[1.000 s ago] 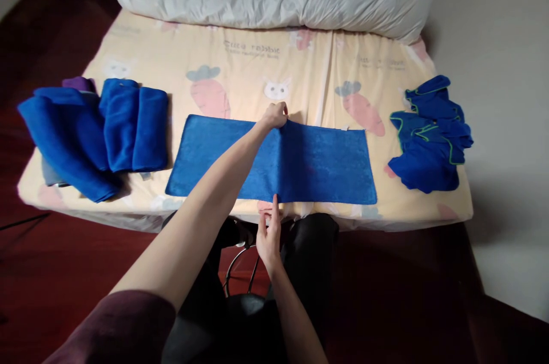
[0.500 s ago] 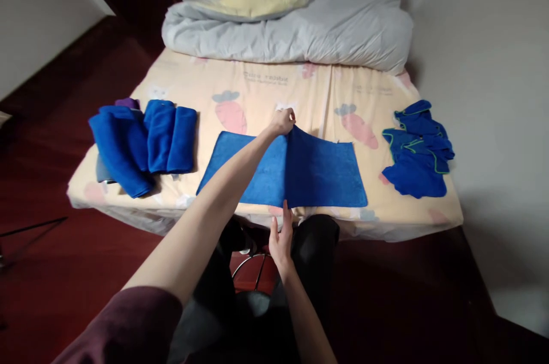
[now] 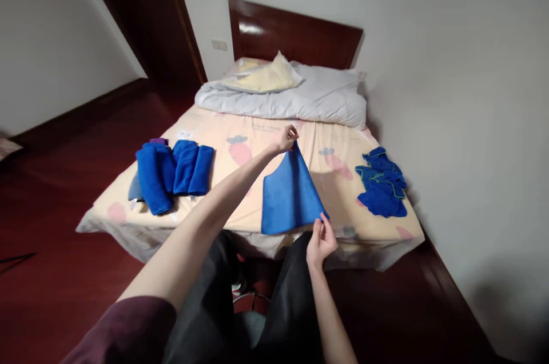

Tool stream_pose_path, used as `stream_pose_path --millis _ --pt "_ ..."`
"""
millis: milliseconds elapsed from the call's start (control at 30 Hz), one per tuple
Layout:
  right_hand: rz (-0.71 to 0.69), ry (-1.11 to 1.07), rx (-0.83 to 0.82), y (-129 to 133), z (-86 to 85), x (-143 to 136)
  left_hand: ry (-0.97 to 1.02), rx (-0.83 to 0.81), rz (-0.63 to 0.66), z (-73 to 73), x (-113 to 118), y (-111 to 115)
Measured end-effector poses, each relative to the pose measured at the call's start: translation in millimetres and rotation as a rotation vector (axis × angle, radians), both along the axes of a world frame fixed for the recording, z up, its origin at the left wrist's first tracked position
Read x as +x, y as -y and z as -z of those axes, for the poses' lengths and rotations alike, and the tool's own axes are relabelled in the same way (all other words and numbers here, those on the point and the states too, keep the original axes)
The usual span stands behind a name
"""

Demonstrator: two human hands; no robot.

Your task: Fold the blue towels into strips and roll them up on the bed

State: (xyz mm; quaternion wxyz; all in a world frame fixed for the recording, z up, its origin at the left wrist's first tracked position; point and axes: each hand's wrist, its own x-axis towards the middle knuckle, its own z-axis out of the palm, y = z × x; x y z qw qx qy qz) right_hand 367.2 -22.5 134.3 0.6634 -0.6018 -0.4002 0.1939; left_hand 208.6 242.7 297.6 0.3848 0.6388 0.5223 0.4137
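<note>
Left fingers: pinching the cloth by its far corner
Right fingers: grasping its near right corner
Cloth: no longer spread wide; partly lifted above the bed, so seemingly halved now

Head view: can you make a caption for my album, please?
Left hand and right hand hold a blue cloth at the bed, between folded blue cloths and a crumpled blue pile.
</note>
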Motion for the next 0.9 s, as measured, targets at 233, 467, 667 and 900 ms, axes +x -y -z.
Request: stream_pose_path --millis 233,467,667,900 --pt "0.118 -0.174 0.263 -29 -96.2 47 0.323 0.174 -0.013 -76.4 -11 43" --pt "-0.060 -0.164 0.349 -50 -183.0 87 0.479 0.319 0.024 -124.2 -38 81" --pt "-0.106 -0.137 0.404 -62 -230.0 95 0.442 0.376 0.021 -141.3 -69 102" --pt "-0.168 -0.090 0.361 -54 -252.1 85 0.332 0.412 -0.088 -144.4 -100 126"
